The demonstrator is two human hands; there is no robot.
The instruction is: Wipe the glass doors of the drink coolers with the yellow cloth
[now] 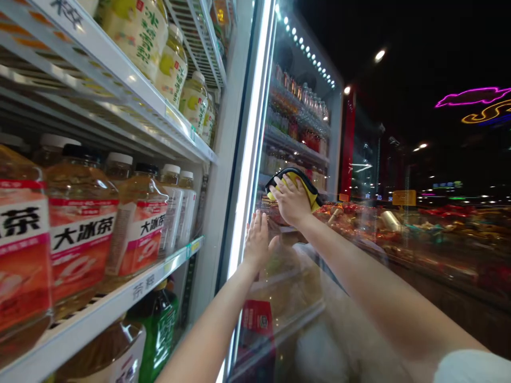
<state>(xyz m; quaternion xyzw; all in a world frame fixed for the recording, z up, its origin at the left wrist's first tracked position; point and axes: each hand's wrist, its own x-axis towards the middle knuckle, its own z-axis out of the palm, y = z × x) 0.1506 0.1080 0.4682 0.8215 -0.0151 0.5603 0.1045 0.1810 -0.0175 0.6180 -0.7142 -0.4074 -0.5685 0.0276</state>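
A yellow and dark-edged cleaning cloth (310,187) is pressed against the glass door (295,314) of a drinks fridge. My right hand (292,201) lies over it, with the fingers spread across its left part. Lower and to the left, my left hand (257,238) rests upright near the door's lit edge strip (247,181), its fingers stretched out and nothing in it. Reflections of bottle-filled shelves and of my arms show in the glass.
At left, the fridge shelves (159,271) hold several large tea bottles (83,229) with red labels. Pale yellow drink bottles (171,69) stand on the shelf above, and a green bottle (159,324) below. Blurred colourful goods (431,229) show at right, under neon lights.
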